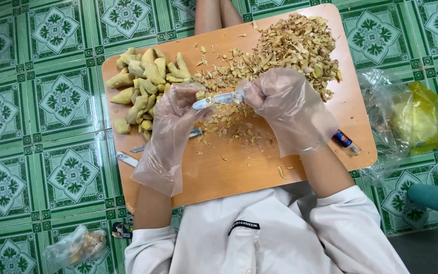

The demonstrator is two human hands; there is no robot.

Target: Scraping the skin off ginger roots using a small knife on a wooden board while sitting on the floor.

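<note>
Green floor tiles [51, 101] with leaf and flower shapes cover the ground all around. On them sits a flat orange-brown wooden board [239, 167] with round corners, and the person in a white top sits right at its near edge. On the far left part of the board lies a heap of smooth yellow peeled root pieces [140, 86]. On the far right part lies a big pile of dry tan peel scraps [295, 45], and small bits of peel are spread across the middle. Both hands wear loose see-through plastic gloves. The right hand [285, 104] is closed tight around the handle of a small silver knife [219, 99], and the blade points left. The left hand [178, 109] is curled at the blade tip, and its fingers seem to hold a small yellow piece there, but the glove hides most of it. A second thin metal blade [148, 146] lies flat on the board, partly under the left hand. A small blue and red lighter [345, 141] lies near the right edge of the board. Off the board to the right sit crumpled clear and yellow plastic bags [411, 116]. Near the bottom left, on the tiles, lies a small clear bag with brown bits inside [77, 247].
</note>
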